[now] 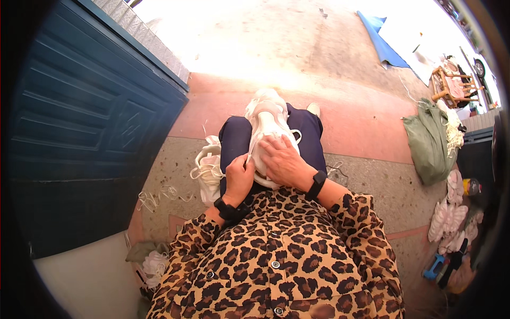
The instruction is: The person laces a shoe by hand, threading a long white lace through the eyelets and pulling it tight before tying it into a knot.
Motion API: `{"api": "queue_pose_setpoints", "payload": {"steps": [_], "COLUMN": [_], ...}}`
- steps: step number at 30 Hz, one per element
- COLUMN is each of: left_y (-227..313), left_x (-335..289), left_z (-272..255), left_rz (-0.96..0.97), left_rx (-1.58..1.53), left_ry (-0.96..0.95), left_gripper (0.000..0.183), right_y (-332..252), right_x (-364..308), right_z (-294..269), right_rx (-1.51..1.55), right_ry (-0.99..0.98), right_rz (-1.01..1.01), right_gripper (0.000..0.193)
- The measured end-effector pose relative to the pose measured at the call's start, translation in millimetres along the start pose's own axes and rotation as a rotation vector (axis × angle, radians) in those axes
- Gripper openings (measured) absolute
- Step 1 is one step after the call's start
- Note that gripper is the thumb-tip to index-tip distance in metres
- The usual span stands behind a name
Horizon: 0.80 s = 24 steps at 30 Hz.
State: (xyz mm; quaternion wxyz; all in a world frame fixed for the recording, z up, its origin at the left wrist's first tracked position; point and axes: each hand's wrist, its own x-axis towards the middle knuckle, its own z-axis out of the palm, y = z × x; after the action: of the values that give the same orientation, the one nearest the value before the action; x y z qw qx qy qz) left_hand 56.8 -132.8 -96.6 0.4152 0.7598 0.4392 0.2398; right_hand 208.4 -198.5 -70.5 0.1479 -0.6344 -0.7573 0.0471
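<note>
A white shoe (267, 118) lies lengthwise across my lap, between my knees, with a loop of white lace (297, 136) standing out on its right side. My right hand (287, 162) rests on the near part of the shoe, fingers stretched and a little apart. At the shoe's left edge my left hand (240, 178) is closed in a pinch; a thin pale thing shows at its fingertips, too small to name. Down on the floor left of my leg, another white shoe (209, 169) with loose laces sits upright.
A dark blue panelled door (95, 106) stands on the left. Loose white cord (162, 196) lies on the floor near it. To the right are a green sack (427, 143), a pile of pale shoes (449, 220) and a wooden chair (451, 87). A blue sheet (382, 42) lies farther off.
</note>
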Motion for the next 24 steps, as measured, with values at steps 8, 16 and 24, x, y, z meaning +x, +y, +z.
{"api": "queue_pose_setpoints", "payload": {"steps": [8, 16, 24], "left_y": [-2.2, 5.8, -0.6], "left_x": [-0.4, 4.2, 18.6], "left_z": [5.8, 2.1, 16.7], "left_rz": [0.088, 0.202, 0.146], "left_rx": [0.021, 0.192, 0.202], "left_ry": [0.055, -0.094, 0.023], "left_gripper": [0.022, 0.028, 0.027], "right_y": [11.0, -11.3, 1.9], "right_x": [17.3, -46.4, -30.2], "right_z": [-0.9, 0.5, 38.2], "right_rx": [0.064, 0.369, 0.582], "right_ry": [-0.335, 0.157, 0.353], "right_rz": [-0.110, 0.605, 0.614], "right_gripper": [0.027, 0.040, 0.035]}}
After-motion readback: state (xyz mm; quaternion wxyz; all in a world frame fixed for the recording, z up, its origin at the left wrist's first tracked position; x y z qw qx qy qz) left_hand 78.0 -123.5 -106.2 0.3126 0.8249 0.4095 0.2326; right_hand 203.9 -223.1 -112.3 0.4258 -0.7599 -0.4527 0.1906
